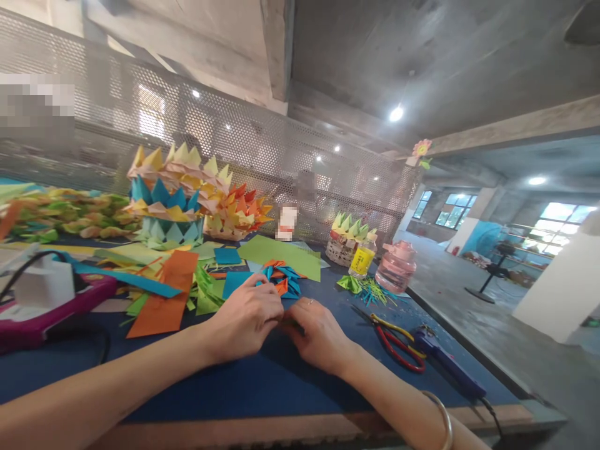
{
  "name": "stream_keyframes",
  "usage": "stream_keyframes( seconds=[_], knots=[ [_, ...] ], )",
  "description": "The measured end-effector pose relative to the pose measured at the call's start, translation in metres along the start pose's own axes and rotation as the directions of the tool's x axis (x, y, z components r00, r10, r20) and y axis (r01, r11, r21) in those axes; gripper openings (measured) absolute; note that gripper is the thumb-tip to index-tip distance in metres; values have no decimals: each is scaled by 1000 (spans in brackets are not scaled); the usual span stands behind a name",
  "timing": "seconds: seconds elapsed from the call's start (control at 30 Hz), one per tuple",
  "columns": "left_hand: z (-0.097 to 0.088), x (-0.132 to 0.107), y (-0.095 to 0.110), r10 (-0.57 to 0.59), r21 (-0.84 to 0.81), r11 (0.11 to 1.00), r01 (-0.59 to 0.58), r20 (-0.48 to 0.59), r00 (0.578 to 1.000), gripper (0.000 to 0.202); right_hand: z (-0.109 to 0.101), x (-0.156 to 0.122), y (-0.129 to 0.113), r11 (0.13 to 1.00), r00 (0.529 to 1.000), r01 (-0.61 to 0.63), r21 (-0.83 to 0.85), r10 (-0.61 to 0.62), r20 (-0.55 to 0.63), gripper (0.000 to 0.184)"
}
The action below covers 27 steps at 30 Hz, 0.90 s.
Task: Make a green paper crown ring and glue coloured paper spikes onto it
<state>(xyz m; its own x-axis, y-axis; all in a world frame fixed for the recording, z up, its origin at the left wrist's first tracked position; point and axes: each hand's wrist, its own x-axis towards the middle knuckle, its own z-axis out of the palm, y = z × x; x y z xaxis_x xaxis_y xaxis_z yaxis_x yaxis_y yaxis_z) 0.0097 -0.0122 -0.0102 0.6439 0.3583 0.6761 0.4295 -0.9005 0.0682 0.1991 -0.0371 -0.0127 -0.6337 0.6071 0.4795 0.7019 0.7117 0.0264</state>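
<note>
My left hand [250,312] and my right hand [316,328] meet low over the blue tabletop [225,394], fingers bent and closed, tips close together. Whatever lies between the fingertips is hidden behind them. Directly beyond the hands is a folded blue and orange paper piece [285,281], its pointed ends turned outward. A flat blue paper sheet [234,284] lies beside my left hand. Scissors [396,344] with red and yellow handles rest to the right of my right hand, next to a dark blue corded tool [447,362].
Orange paper [164,297] and green sheets [276,253] spread across the table. Folded-paper crowns [169,200] stand at the back left. A yellow-labelled bottle [362,257] and a pink bottle [396,267] stand back right. A magenta power strip [60,306] sits left.
</note>
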Motion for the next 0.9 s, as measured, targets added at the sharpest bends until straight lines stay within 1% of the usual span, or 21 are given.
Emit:
stream_keyframes(
  seconds=[0.17,0.3,0.43,0.57,0.63,0.73,0.9],
  knots=[
    [2,-1,1,12,33,999,-12,6,1000,19,1,-1,0,1000,1000,-7,23,7,-14,12],
    [2,0,-2,-34,69,997,33,17,999,15,-1,0,2,998,999,-23,56,24,-28,14],
    [2,0,-6,-52,111,993,47,40,998,11,-1,0,3,997,999,-30,75,31,-13,15],
    [4,1,-8,-50,170,985,35,80,996,11,0,1,4,996,998,-55,77,55,2,12],
    [5,1,-7,-48,187,982,30,92,995,12,1,1,5,995,998,-60,75,60,9,13],
    [5,3,-5,-53,186,982,34,98,994,12,1,2,6,996,998,-65,68,65,11,17],
    [4,3,-5,-81,156,986,67,87,993,11,-4,1,6,995,997,-78,58,78,-2,17]
  ],
)
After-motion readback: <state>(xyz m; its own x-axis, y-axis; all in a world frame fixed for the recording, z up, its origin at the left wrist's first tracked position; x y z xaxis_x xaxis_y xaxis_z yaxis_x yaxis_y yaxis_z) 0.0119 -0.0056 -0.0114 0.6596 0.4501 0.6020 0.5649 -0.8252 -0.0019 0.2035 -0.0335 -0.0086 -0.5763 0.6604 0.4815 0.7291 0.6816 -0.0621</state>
